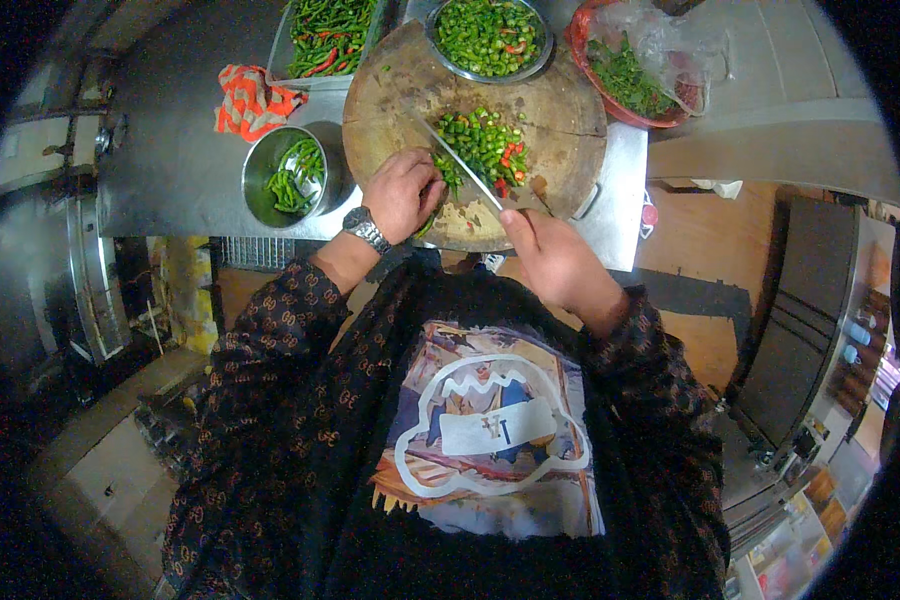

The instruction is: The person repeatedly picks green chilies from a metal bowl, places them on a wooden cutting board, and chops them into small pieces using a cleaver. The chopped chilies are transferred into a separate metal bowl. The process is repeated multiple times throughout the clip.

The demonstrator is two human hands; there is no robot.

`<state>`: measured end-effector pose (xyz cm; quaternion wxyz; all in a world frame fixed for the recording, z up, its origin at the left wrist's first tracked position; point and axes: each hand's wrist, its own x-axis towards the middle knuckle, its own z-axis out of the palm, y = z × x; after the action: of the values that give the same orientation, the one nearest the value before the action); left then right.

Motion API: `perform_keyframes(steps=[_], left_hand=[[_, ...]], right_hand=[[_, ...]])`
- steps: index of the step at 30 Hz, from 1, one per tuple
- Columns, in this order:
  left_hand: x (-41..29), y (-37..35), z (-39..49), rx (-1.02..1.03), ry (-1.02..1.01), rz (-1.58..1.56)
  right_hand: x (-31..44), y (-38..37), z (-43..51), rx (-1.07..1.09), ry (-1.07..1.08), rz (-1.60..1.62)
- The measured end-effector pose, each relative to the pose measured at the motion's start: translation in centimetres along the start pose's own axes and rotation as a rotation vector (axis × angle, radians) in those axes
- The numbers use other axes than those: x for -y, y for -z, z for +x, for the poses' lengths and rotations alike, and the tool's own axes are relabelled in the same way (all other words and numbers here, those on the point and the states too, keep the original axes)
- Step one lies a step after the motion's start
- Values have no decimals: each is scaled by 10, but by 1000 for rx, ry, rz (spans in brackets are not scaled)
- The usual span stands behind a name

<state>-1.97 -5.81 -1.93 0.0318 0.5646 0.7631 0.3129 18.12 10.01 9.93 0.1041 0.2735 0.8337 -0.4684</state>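
My right hand (559,259) grips a knife (462,162), whose blade slants up and left across the round wooden chopping board (390,112). My left hand (405,187), with a metal watch at the wrist, curls over whole green chili peppers (424,226) just left of the blade. Its fingers hide most of them. Along the blade's far side lies a heap of chopped green and red chili (484,142). A metal bowl (547,54) of chopped chili rests on the board's far edge. Left of the board, a steel pot (249,176) holds some whole green chilies.
At the back left stands a clear plastic tub (276,64) of whole chilies, beside a crumpled orange-and-beige cloth (249,101). A red basket (596,82) with leafy greens and a plastic bag sits at the back right. The steel table's (622,217) near edge runs close to my body.
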Motion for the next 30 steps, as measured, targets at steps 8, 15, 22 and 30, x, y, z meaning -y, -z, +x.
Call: perform_keyframes(steps=[8,15,22,30], left_hand=[[-8,0,1,19,92,6],[-25,-3,-8,16,173,-3],[0,9,-10,-29,63,-26],[8,8,-6,45,54,-36]], right_hand=[[-18,-37,30,-68,27,34],[-24,-20,17,32,-89,113],[-13,-2,2,26,-35,93],[-13,-6,-12,-72,223,-59]])
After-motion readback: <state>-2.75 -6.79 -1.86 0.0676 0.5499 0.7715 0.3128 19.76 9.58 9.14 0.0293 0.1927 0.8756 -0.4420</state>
